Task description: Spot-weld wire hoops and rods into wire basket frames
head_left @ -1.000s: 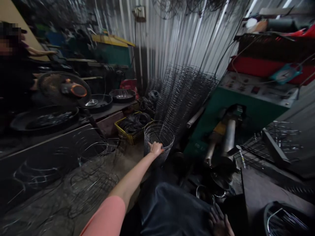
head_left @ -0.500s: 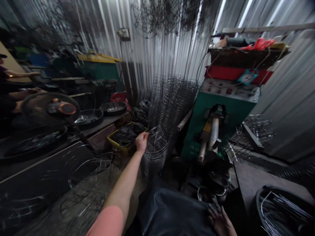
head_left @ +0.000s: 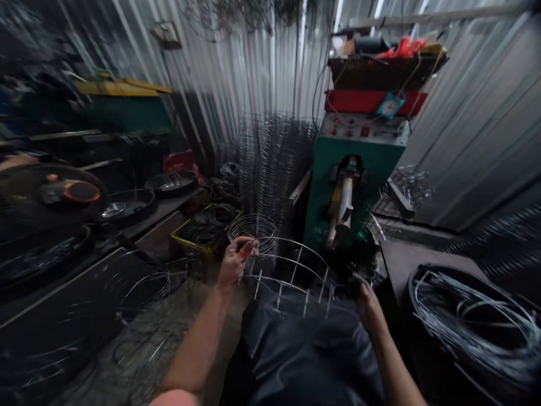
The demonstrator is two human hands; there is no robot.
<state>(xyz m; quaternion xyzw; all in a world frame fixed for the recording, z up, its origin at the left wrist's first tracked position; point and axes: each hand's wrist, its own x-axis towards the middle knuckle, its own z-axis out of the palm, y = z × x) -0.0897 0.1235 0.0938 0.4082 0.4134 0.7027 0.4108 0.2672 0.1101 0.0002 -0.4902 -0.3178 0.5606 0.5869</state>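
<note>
Our left hand (head_left: 234, 264) grips one edge of the wire frame (head_left: 291, 242), our right hand (head_left: 367, 307) the other. The green machine (head_left: 350, 192) stands just beyond, leaving little room.

We're in a wire-forming workshop, not a home. Landmark is the green machine (head_left: 350, 194), with a control panel and ram. Corrugated steel wall (head_left: 236, 67) stands behind it. Just left of it, a tall stack of wire mesh cylinders (head_left: 270, 169). Right of it and nearer us, a black tub of bent wire (head_left: 465, 321). Directly in front, a wire basket frame (head_left: 291, 276).
</note>
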